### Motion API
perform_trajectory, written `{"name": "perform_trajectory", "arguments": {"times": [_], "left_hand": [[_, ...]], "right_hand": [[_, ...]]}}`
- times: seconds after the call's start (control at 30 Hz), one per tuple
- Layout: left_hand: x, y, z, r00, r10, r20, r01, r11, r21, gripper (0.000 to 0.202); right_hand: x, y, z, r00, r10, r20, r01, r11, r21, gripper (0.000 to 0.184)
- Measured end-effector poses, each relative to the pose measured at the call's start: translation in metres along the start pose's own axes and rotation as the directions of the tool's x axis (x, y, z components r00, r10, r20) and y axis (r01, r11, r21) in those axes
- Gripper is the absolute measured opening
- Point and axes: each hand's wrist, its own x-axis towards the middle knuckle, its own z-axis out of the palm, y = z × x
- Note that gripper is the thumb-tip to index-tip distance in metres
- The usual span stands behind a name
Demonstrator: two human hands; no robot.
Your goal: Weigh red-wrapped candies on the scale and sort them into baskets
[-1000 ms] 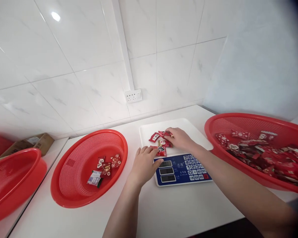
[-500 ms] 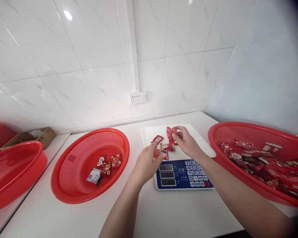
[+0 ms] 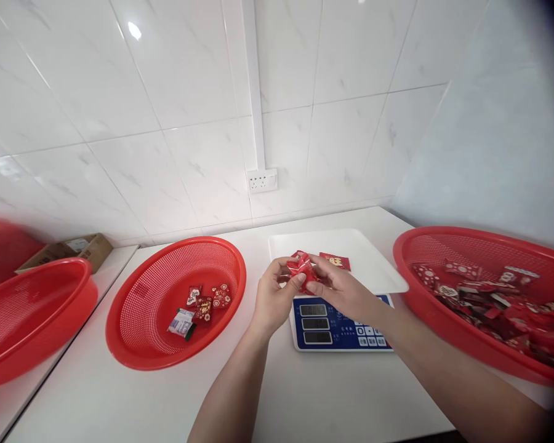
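Note:
My left hand (image 3: 271, 298) and my right hand (image 3: 346, 292) meet over the digital scale (image 3: 318, 351). Both are closed around a bunch of small red wrapped snack packets (image 3: 301, 264), thumbs toward me; fingers hide how many there are. Another red packet (image 3: 336, 261) with gold print lies on the white weighing plate (image 3: 373, 264), just beyond my right fingers. Part of the blue keypad is covered by my right hand and wrist.
Left of the scale stands a red mesh basket (image 3: 133, 295) with several packets in it. A fuller red basket (image 3: 410, 246) is on the right. Farther left are another red basket (image 3: 41, 320) and a cardboard box (image 3: 95, 251). A power socket (image 3: 262, 181) sits on the tiled wall.
My hands have come together, the right one moving left and toward me. Packets that lay spread on the plate are now gathered between them. The view has shifted slightly.

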Motion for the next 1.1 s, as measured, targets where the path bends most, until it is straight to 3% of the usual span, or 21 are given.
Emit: {"name": "perform_trajectory", "arguments": {"times": [0.23, 0.4, 0.47, 0.7, 0.87, 1.03, 1.1], "left_hand": [[-0.004, 0.003, 0.001, 0.997, -0.053, 0.048, 0.058, 0.993, -0.099, 0.043], [-0.003, 0.007, -0.002, 1.000, -0.007, 0.014, 0.008, 0.997, -0.072, 0.035], [-0.004, 0.006, -0.001, 1.000, 0.013, -0.010, -0.013, 0.999, -0.051, 0.033], [-0.013, 0.005, 0.009, 0.986, 0.097, -0.135, -0.094, 0.995, 0.033, 0.032], [-0.015, 0.005, 0.012, 0.980, 0.129, -0.149, -0.117, 0.990, 0.084, 0.030], [-0.014, 0.005, 0.010, 0.973, 0.156, -0.172, -0.134, 0.982, 0.132, 0.030], [-0.014, 0.004, 0.009, 0.971, 0.164, -0.174, -0.141, 0.980, 0.140, 0.029]], "right_hand": [[-0.009, -0.010, -0.003, 1.000, -0.007, 0.012, 0.008, 0.995, -0.101, 0.029], [-0.017, -0.011, -0.004, 0.998, 0.015, -0.060, -0.027, 0.979, -0.203, 0.038], [-0.019, -0.009, -0.004, 0.997, 0.020, -0.075, -0.035, 0.979, -0.199, 0.041], [-0.019, -0.008, -0.003, 0.999, 0.029, -0.025, -0.031, 0.996, -0.079, 0.025], [-0.020, -0.008, -0.003, 0.999, 0.047, -0.007, -0.047, 0.999, -0.003, 0.027], [-0.024, -0.009, -0.002, 0.994, 0.103, 0.024, -0.101, 0.993, -0.065, 0.038], [-0.026, -0.010, 0.000, 0.994, 0.109, 0.007, -0.107, 0.986, -0.126, 0.034]]}}
